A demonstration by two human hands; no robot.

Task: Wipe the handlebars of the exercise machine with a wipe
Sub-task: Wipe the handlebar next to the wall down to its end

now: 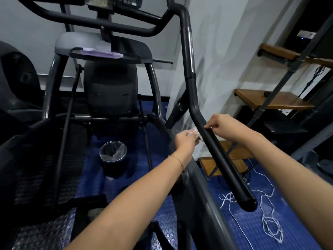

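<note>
The right black handlebar (pixel 221 159) of the exercise machine runs from the top centre down to a capped end at the lower right. My left hand (pixel 185 141) holds a crumpled white wipe (pixel 249 132) against the left side of the bar, just below its bend. On the opposite side my right hand (pixel 223 126) has its fingers curled, and the fingertips touch the top of the bar. Much of the wipe is hidden behind my left hand and the bar. The left handlebar (pixel 90 20) curves across the top of the view.
A lined black waste bin (pixel 113 156) stands on the blue studded floor mat (pixel 162 222) inside the machine frame. A purple packet (pixel 100 51) lies on the machine's tray. Wooden stair treads (pixel 270 100) and a loose white cord (pixel 266 213) are at the right.
</note>
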